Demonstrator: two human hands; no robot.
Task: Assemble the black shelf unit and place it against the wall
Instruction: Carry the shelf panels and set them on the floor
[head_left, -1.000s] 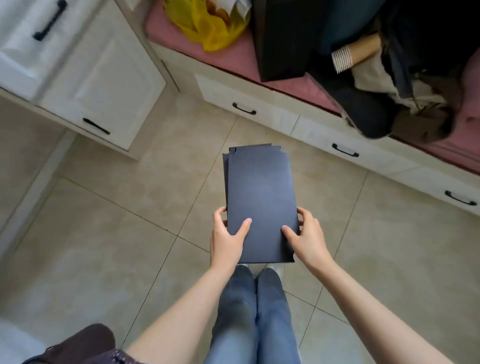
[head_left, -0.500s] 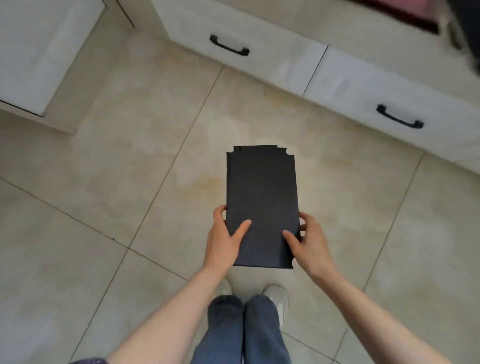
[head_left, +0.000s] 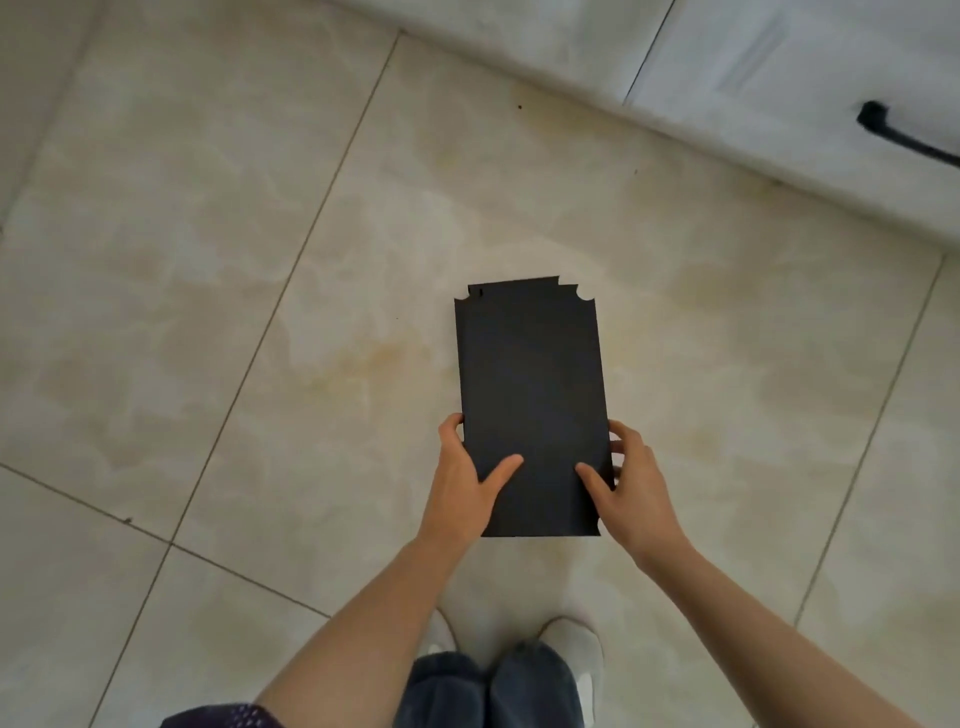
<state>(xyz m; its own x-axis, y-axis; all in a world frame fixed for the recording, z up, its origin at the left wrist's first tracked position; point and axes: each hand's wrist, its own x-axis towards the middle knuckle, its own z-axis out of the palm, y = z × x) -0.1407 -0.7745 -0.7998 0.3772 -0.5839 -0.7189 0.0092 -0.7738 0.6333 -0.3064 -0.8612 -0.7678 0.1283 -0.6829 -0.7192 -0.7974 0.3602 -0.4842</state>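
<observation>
Both hands, left hand (head_left: 462, 486) and right hand (head_left: 631, 486), grip the black shelf panels' (head_left: 532, 395) near end, long axis pointing away over the tiled floor (head_left: 260, 312).

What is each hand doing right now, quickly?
Left hand: holding the black panel by its left edge, thumb on top.
Right hand: holding the same panel by its right edge, thumb on top.
</observation>
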